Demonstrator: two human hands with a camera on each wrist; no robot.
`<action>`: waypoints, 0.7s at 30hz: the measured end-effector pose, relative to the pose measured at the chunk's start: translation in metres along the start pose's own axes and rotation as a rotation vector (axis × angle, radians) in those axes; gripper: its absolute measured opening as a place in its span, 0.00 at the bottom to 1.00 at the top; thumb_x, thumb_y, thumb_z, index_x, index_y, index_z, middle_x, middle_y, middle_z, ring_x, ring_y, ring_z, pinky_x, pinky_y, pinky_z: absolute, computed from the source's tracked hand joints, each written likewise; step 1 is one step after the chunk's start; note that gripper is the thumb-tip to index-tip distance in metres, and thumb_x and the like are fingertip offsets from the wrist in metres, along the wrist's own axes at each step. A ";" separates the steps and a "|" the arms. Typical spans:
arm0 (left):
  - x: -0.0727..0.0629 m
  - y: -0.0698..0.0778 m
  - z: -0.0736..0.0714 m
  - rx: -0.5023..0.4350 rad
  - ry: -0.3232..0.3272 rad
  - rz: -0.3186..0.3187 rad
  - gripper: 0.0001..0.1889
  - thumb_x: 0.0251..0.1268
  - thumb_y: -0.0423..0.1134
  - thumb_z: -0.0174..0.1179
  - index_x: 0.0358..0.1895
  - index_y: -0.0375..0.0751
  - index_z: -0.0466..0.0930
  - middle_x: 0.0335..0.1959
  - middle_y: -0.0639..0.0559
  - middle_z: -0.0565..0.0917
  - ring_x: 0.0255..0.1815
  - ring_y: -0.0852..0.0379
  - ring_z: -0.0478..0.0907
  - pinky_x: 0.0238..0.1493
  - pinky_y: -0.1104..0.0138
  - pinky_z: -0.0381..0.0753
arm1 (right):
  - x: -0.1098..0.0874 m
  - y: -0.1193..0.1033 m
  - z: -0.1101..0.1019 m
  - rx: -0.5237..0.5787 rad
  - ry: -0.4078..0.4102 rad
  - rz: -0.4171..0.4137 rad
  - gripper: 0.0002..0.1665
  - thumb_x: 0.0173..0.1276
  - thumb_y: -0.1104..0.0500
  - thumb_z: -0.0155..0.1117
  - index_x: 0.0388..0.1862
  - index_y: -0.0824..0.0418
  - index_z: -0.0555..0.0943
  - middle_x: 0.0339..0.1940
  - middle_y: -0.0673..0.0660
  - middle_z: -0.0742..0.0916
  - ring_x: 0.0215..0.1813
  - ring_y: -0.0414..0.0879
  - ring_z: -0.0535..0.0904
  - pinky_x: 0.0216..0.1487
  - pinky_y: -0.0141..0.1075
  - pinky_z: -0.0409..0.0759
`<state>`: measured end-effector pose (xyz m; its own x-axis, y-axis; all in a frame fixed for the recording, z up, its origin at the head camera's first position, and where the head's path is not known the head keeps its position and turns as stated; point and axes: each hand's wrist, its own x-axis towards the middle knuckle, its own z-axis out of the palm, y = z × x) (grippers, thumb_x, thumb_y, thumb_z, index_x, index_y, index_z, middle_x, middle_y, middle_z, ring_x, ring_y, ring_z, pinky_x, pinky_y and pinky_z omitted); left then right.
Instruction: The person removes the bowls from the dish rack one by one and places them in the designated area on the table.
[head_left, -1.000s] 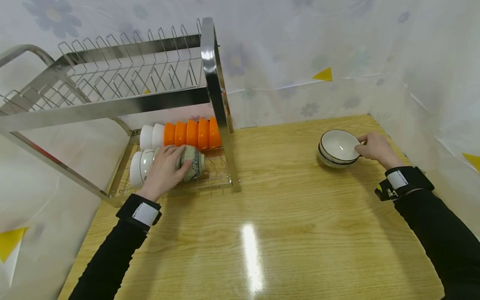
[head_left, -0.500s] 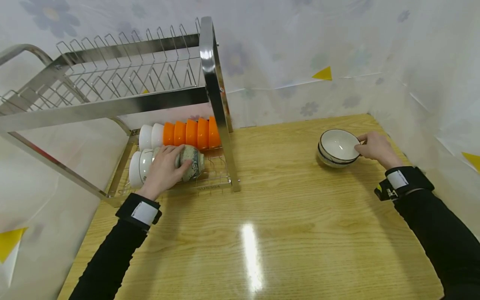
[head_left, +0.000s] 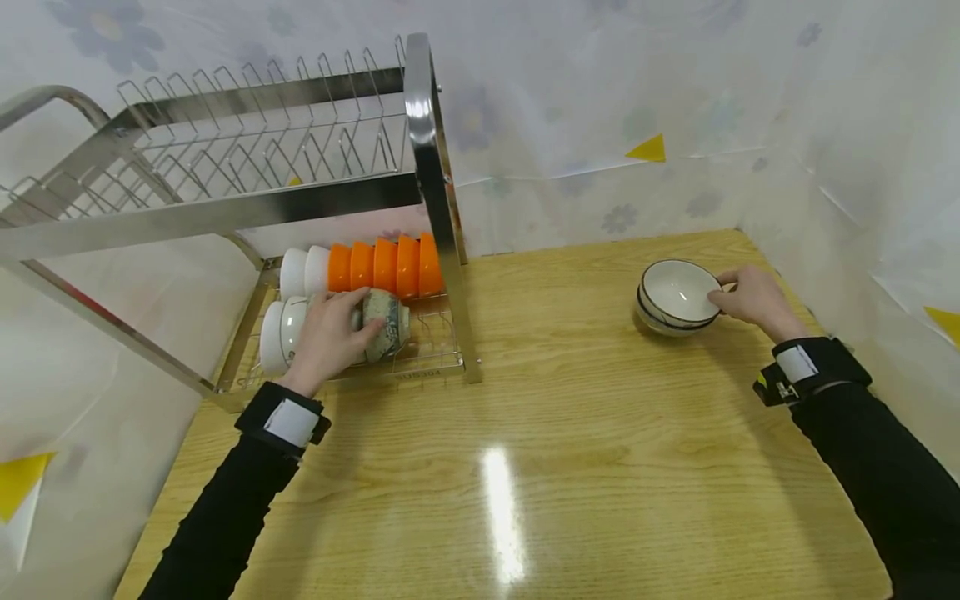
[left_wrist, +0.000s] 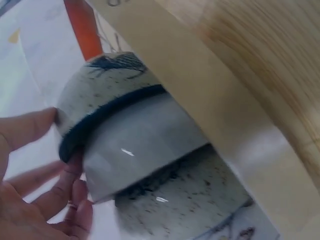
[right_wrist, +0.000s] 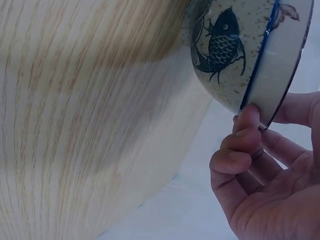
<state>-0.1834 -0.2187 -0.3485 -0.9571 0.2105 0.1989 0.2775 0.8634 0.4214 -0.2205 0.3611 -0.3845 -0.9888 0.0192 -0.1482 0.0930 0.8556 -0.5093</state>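
On the lower shelf of the rack, my left hand (head_left: 326,337) pinches the dark-blue rim of a speckled bowl (head_left: 384,321) lying on its side. In the left wrist view, a plain pale bowl (left_wrist: 142,145) and another speckled bowl (left_wrist: 180,200) follow it in the row. Over at the table's right, my right hand (head_left: 757,298) pinches the dark rim of a pale bowl (head_left: 678,287), thumb inside and fingers beneath. This bowl sits in a lower bowl (right_wrist: 225,40) with a blue fish painted on its speckled side.
Behind the speckled bowl runs a row of orange bowls (head_left: 385,265) with white bowls (head_left: 294,273) at its left end. The steel dish rack (head_left: 431,125) has an upper wire tier above the left hand. Patterned sheeting (head_left: 555,100) encloses the wooden table (head_left: 570,450).
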 end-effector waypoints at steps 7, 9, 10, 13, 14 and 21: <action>0.000 0.013 0.000 -0.022 -0.012 -0.093 0.23 0.68 0.38 0.63 0.62 0.29 0.76 0.29 0.40 0.80 0.26 0.48 0.73 0.27 0.65 0.68 | -0.006 0.000 0.003 0.001 0.052 0.010 0.35 0.77 0.51 0.49 0.69 0.80 0.67 0.54 0.82 0.77 0.45 0.69 0.78 0.34 0.48 0.78; 0.000 0.015 0.000 -0.017 -0.009 -0.110 0.22 0.68 0.38 0.63 0.61 0.29 0.76 0.30 0.39 0.81 0.27 0.48 0.74 0.27 0.66 0.69 | -0.007 0.000 0.005 -0.008 0.099 0.010 0.35 0.76 0.50 0.48 0.69 0.77 0.69 0.51 0.80 0.78 0.40 0.65 0.78 0.28 0.44 0.75; 0.000 0.015 0.000 -0.024 -0.009 -0.114 0.20 0.68 0.37 0.63 0.59 0.29 0.77 0.30 0.39 0.81 0.27 0.48 0.74 0.26 0.66 0.69 | -0.007 0.000 0.006 -0.012 0.121 0.010 0.34 0.76 0.50 0.48 0.69 0.76 0.69 0.50 0.80 0.78 0.37 0.63 0.78 0.26 0.42 0.73; 0.000 0.014 0.000 -0.054 -0.008 -0.113 0.19 0.68 0.36 0.63 0.57 0.29 0.77 0.26 0.40 0.80 0.22 0.50 0.73 0.23 0.67 0.68 | -0.009 -0.001 0.008 -0.012 0.177 0.009 0.34 0.76 0.50 0.47 0.69 0.74 0.70 0.50 0.78 0.78 0.34 0.59 0.76 0.22 0.40 0.69; 0.000 0.014 0.001 -0.066 -0.011 -0.114 0.19 0.69 0.36 0.63 0.58 0.29 0.77 0.24 0.41 0.78 0.21 0.51 0.72 0.21 0.67 0.67 | -0.010 -0.002 0.009 -0.013 0.192 0.005 0.34 0.76 0.49 0.46 0.69 0.73 0.70 0.50 0.78 0.78 0.33 0.59 0.76 0.22 0.40 0.69; 0.000 0.010 0.001 -0.119 -0.028 -0.130 0.30 0.69 0.36 0.62 0.69 0.23 0.67 0.24 0.40 0.78 0.20 0.53 0.70 0.22 0.67 0.68 | -0.013 -0.008 0.014 -0.008 0.256 -0.053 0.30 0.76 0.51 0.47 0.65 0.71 0.74 0.48 0.77 0.80 0.31 0.58 0.76 0.20 0.40 0.66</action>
<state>-0.1806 -0.2091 -0.3453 -0.9870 0.1149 0.1120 0.1577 0.8242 0.5439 -0.2064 0.3467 -0.3899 -0.9898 0.1038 0.0979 0.0406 0.8627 -0.5040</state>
